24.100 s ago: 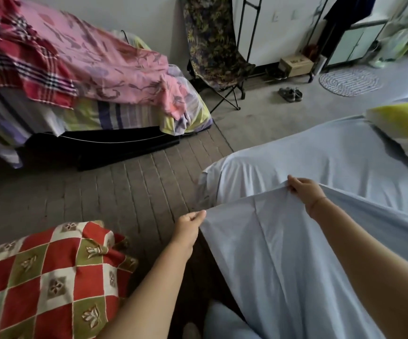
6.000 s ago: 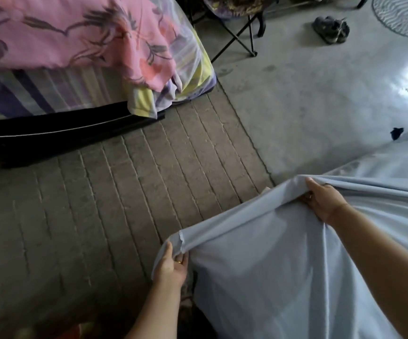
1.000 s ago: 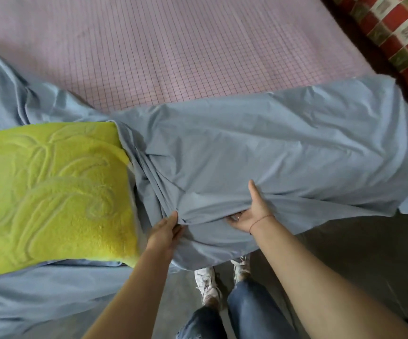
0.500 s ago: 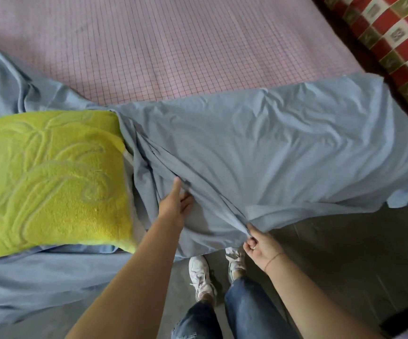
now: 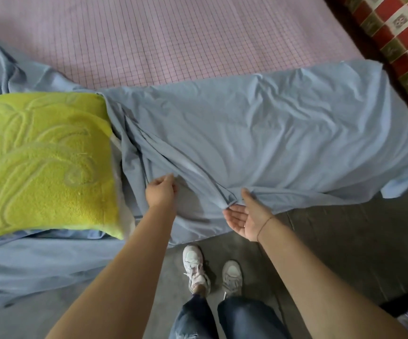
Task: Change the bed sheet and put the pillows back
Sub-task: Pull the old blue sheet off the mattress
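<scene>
Bed sheet (image 5: 259,143), pale blue and thin, lies rumpled across the middle of the frame. Its far edge is folded back towards me, so the pink checked mattress (image 5: 173,40) shows bare along the top. The near edge hangs over the side of the bed, and one loose corner droops at the right. Creases fan across the cloth and run together at two places near my hands. More of the same blue cloth spreads into the lower left and the far left.

A yellow-green pillow (image 5: 44,162) rests on the sheet at the left, and a red checked pillow (image 5: 401,45) sits in the upper right corner, beyond the mattress.

My left hand (image 5: 160,192) is curled on a fold just right of the yellow-green pillow, gripping the cloth. My right hand (image 5: 247,217) is turned palm up with straight fingers, their tips touching a bunched fold at the hanging edge.

Below, my white shoes (image 5: 194,265) stand on the grey floor (image 5: 344,253).
</scene>
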{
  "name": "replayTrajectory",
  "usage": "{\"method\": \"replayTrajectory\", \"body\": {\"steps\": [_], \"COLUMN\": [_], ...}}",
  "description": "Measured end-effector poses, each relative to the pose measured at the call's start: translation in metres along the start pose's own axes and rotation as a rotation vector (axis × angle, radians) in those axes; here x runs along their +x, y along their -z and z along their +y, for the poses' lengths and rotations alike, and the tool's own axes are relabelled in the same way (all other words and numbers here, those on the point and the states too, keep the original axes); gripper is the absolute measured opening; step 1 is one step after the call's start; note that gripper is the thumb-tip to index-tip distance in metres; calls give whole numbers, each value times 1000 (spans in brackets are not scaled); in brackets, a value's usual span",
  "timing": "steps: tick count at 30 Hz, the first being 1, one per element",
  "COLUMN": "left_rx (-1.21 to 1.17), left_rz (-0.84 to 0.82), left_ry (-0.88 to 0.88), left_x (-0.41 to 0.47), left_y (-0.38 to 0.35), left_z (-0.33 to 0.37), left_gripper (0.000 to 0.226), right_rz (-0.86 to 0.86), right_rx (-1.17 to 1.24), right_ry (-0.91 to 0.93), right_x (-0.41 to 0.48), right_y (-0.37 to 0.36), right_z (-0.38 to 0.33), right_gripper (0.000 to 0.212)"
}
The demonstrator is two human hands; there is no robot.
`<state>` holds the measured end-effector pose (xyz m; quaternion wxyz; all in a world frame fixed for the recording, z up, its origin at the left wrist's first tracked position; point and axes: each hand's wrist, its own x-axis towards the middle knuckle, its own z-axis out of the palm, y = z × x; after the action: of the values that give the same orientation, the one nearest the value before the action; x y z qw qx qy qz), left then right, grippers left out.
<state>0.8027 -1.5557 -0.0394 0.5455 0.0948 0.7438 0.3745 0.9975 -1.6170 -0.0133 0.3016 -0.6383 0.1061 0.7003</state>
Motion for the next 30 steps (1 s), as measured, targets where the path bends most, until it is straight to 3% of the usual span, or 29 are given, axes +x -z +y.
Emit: {"method": "replayTrajectory", "body": {"steps": [5, 9, 13, 16, 22, 26, 29, 30], "left_rx": [41, 114, 193, 223, 265, 346, 440, 465], "left_rz": [-267, -367, -272, -198, -152, -102, -60, -42], "left_ry": [-182, -38, 104, 112, 104, 68, 5, -3], "left_x": [-17, -10, 4, 10, 11, 7, 1, 0], "left_y": [-40, -62, -49, -34, -33, -38, -41, -41], "left_z": [31, 29, 6, -8, -11, -13, -17, -18], "left_gripper": [16, 30, 30, 32, 38, 46, 48, 49], "right_rz": [-102, -25, 64, 109, 219, 2, -167, -183], "right_rx": [222, 217, 98, -31, 73, 127, 75, 46], "right_ry": [3, 43, 1, 2, 197, 282, 200, 181], "right_x": [-10, -3, 19, 33, 44, 22, 12, 10], "right_y": [4, 16, 17, 11, 0, 25, 50, 55], "right_z": [-11, -12, -11, -10, -14, 11, 40, 47], "right_gripper": [49, 52, 55, 55, 25, 14, 51, 53]}}
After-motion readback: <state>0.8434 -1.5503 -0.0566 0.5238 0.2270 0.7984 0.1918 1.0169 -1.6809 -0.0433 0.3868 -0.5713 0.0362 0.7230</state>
